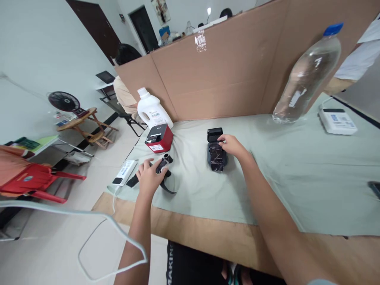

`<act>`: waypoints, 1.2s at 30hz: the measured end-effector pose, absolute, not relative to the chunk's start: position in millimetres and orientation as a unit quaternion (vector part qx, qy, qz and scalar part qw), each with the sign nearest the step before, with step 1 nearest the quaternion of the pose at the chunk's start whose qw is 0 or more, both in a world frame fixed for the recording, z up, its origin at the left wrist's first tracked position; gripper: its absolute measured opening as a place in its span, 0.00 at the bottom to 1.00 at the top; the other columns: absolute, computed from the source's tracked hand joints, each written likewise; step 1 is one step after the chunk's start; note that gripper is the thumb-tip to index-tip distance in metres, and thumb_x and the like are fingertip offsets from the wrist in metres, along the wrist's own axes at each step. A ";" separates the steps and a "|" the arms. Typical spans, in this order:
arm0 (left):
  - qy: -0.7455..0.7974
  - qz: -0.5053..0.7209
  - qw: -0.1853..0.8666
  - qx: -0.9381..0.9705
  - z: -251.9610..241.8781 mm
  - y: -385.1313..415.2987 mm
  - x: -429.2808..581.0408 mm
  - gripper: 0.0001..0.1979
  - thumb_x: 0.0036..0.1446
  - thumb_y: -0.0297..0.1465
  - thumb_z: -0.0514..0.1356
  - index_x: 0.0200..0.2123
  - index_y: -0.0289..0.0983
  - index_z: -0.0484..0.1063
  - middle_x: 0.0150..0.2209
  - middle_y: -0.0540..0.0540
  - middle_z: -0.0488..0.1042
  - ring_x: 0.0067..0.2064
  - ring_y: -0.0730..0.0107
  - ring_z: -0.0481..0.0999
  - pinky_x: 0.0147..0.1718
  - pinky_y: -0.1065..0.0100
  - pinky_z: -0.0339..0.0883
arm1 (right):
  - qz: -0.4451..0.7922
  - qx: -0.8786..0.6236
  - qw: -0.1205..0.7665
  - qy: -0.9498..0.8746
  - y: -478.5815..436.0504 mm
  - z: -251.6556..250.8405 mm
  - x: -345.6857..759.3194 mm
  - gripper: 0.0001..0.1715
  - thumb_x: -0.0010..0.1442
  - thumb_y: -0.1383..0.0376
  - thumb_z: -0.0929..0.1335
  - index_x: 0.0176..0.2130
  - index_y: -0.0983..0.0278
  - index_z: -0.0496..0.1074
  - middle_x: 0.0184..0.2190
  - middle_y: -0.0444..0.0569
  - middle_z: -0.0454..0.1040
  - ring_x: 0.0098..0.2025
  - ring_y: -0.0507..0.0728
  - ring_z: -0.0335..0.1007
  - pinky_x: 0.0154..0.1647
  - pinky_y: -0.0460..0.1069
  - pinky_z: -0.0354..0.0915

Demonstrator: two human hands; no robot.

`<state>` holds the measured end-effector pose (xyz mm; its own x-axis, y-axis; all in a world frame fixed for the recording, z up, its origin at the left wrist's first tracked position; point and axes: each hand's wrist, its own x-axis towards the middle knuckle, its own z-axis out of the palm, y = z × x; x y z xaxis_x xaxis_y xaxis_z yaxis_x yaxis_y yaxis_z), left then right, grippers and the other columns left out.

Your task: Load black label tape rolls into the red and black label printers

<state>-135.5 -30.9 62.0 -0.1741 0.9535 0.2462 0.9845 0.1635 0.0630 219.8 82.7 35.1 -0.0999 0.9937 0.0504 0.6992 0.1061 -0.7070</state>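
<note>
My left hand (148,176) is curled around a black cylinder (167,158) with a pale ring at its end. A black strap (168,189) loops beside it on the cloth, and part of it is hidden under the hand. With thumb and fingers closed, my right hand (233,145) grips the edge of a dark box-like device (217,156) near its raised black lid (215,134). The device's front is covered by a shiny black piece with pale streaks. A red-and-black box (159,138) stands behind my left hand.
A green-grey cloth (190,198) covers the table. White power banks (126,170) with cables lie at the left and far right. A white jug (152,109) and a large clear bottle (308,79) stand before a cardboard partition (219,71). A phone-like object (375,188) lies at the right edge.
</note>
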 end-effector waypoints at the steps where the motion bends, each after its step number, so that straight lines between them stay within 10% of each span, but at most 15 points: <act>1: -0.755 -0.111 0.076 -0.642 65.4 -22.7 -134.9 0.24 0.62 0.47 0.57 0.59 0.50 0.73 0.63 0.42 0.68 0.62 0.43 0.63 0.59 0.48 0.57 | 0.266 -0.612 0.273 -0.693 82.9 35.1 219.9 0.18 0.64 0.72 0.66 0.53 0.67 0.76 0.53 0.56 0.78 0.55 0.59 0.74 0.58 0.51 0.65; 15: -0.722 0.008 0.022 -0.691 78.2 45.2 -160.4 0.17 0.62 0.40 0.56 0.49 0.46 0.80 0.44 0.45 0.83 0.51 0.51 0.77 0.55 0.55 0.57 | 0.198 -0.648 0.272 -0.684 80.7 24.6 216.2 0.14 0.61 0.72 0.66 0.46 0.66 0.75 0.48 0.55 0.67 0.46 0.57 0.71 0.56 0.50 0.64; 22: -0.743 -0.164 0.055 -0.646 83.2 11.5 -126.1 0.17 0.61 0.43 0.59 0.50 0.46 0.80 0.54 0.41 0.77 0.59 0.43 0.69 0.55 0.52 0.60 | 0.174 -0.652 0.390 -0.626 89.6 20.3 214.3 0.16 0.62 0.69 0.63 0.48 0.68 0.73 0.48 0.60 0.72 0.50 0.62 0.71 0.57 0.55 0.65; 28: -0.667 -0.282 -0.278 -0.631 29.0 -22.2 14.0 0.30 0.60 0.49 0.61 0.59 0.36 0.69 0.39 0.41 0.82 0.43 0.56 0.80 0.42 0.63 0.67 | 0.235 -0.608 0.482 -0.586 99.7 15.0 204.2 0.29 0.63 0.64 0.63 0.61 0.69 0.67 0.59 0.64 0.72 0.56 0.65 0.70 0.61 0.62 0.63; 36: -0.575 -0.453 -0.391 -0.557 -11.4 -30.2 51.4 0.26 0.61 0.36 0.61 0.60 0.35 0.62 0.26 0.52 0.76 0.31 0.67 0.77 0.36 0.69 0.65 | 0.261 -0.580 0.513 -0.577 101.2 19.1 210.2 0.27 0.65 0.58 0.62 0.56 0.69 0.73 0.57 0.61 0.74 0.58 0.61 0.70 0.62 0.57 0.62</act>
